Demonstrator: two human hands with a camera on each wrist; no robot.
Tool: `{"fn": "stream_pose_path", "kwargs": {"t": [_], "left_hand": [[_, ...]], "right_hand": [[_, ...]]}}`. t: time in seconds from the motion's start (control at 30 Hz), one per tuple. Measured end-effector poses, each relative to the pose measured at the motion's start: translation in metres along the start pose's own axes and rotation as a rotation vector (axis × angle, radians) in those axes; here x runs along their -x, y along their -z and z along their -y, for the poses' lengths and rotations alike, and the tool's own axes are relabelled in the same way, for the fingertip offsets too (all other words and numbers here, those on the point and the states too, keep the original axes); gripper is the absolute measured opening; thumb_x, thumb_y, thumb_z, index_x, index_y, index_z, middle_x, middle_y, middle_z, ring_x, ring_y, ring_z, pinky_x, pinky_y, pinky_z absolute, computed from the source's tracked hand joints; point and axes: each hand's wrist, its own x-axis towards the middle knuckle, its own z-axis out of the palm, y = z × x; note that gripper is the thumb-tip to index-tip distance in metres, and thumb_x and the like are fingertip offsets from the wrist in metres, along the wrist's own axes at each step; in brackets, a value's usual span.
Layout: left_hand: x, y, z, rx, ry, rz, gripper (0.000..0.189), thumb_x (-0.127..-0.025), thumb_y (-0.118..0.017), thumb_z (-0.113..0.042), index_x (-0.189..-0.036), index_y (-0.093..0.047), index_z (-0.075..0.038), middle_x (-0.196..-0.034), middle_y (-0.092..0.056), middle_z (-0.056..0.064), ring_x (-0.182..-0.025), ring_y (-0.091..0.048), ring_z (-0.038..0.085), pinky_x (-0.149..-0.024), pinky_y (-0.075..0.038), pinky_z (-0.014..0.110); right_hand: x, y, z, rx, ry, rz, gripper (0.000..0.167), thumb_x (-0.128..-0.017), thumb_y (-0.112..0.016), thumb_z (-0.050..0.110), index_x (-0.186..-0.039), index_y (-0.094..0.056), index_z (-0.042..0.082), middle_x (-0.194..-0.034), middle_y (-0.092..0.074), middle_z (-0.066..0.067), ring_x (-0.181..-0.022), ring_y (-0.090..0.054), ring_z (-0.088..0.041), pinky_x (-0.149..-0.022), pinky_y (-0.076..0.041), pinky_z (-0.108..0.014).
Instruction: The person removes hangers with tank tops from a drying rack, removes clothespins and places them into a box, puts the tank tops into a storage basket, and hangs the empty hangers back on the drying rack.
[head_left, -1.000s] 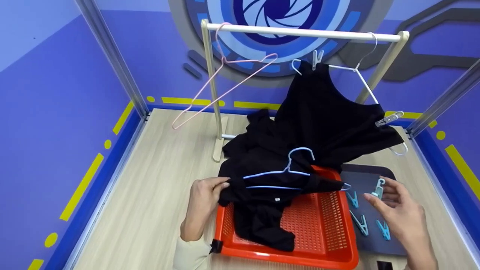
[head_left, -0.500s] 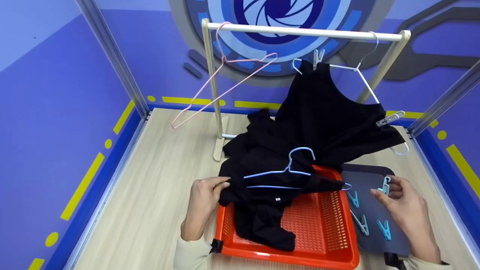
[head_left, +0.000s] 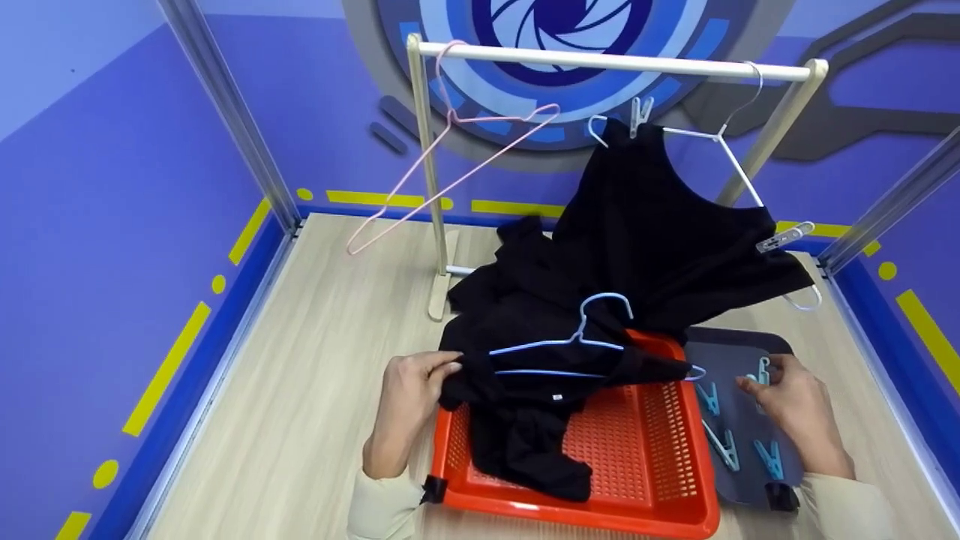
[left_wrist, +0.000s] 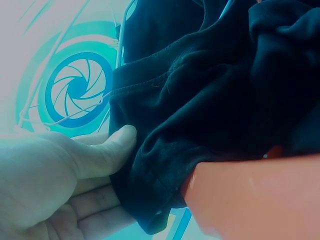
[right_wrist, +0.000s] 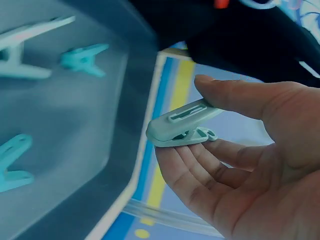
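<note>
My left hand (head_left: 409,397) pinches the left shoulder of a black garment (left_wrist: 165,120) between thumb and fingers. A light blue hanger (head_left: 555,345) runs inside that garment's neck, its hook pointing up. The garment's lower part drapes into the red basket (head_left: 517,510). Over the grey tray (head_left: 742,491), my right hand (head_left: 802,409) holds a pale green clothespin (right_wrist: 185,125), with the thumb on top and the fingers beneath. Several turquoise clothespins (head_left: 769,459) lie in the tray.
A wooden rack (head_left: 615,61) stands behind the basket. From its bar hang a pink hanger (head_left: 480,161) and a white hanger (head_left: 739,172) bearing a black top (head_left: 667,232) with two clear clips. Walls enclose the table (head_left: 300,360) on the sides and back.
My right hand shifted right and then back left, lower over the tray, keeping the clothespin. The left hand has stayed on the garment.
</note>
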Motion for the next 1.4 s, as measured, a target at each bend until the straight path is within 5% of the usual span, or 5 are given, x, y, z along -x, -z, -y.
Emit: {"fn": "stream_pose_path", "kwargs": {"t": [0.17, 0.37, 0.67, 0.9, 1.4], "left_hand": [[-0.001, 0.0, 0.0, -0.01, -0.005, -0.001, 0.011, -0.089, -0.084, -0.004, -0.099, -0.086, -0.004, -0.094, -0.081, 0.008, -0.087, -0.079, 0.024, -0.076, -0.064, 0.041], [-0.001, -0.001, -0.001, -0.022, 0.001, 0.001, 0.011, -0.089, -0.084, -0.005, -0.099, -0.086, -0.005, -0.094, -0.081, 0.007, -0.087, -0.079, 0.023, -0.076, -0.064, 0.041], [-0.001, -0.001, 0.0, -0.022, -0.008, 0.006, 0.01, -0.089, -0.084, -0.005, -0.098, -0.086, -0.005, -0.093, -0.081, 0.008, -0.086, -0.079, 0.024, -0.076, -0.064, 0.041], [-0.001, -0.001, -0.001, -0.023, -0.007, -0.001, 0.01, -0.088, -0.084, -0.005, -0.098, -0.086, -0.005, -0.093, -0.081, 0.007, -0.086, -0.079, 0.024, -0.076, -0.064, 0.041], [0.001, 0.0, 0.001, -0.035, 0.005, 0.011, 0.01, -0.09, -0.083, -0.007, -0.099, -0.086, -0.006, -0.094, -0.081, 0.006, -0.088, -0.079, 0.023, -0.078, -0.064, 0.041]], "right_hand": [[-0.015, -0.008, -0.013, 0.042, -0.016, 0.034, 0.076, -0.097, -0.076, 0.023, -0.14, -0.037, -0.027, -0.134, -0.047, -0.05, -0.112, -0.056, -0.06, -0.096, -0.047, -0.069], [-0.029, -0.015, -0.031, 0.087, 0.016, 0.056, 0.07, -0.093, -0.076, 0.021, -0.129, -0.042, -0.028, -0.115, -0.055, -0.048, -0.096, -0.058, -0.054, -0.089, -0.049, -0.067], [-0.039, -0.026, -0.048, 0.089, 0.017, 0.144, 0.054, -0.093, -0.076, 0.023, -0.109, -0.05, -0.022, -0.079, -0.057, -0.022, -0.072, -0.058, -0.036, -0.068, -0.049, -0.049], [-0.043, -0.029, -0.049, 0.094, 0.021, 0.134, 0.044, -0.093, -0.076, 0.021, -0.098, -0.053, -0.016, -0.077, -0.057, -0.02, -0.071, -0.059, -0.035, -0.067, -0.049, -0.048], [-0.039, -0.032, -0.048, 0.112, 0.002, 0.125, 0.062, -0.09, -0.078, 0.024, -0.11, -0.048, -0.026, -0.1, -0.058, -0.043, -0.089, -0.06, -0.052, -0.084, -0.049, -0.067]]}}
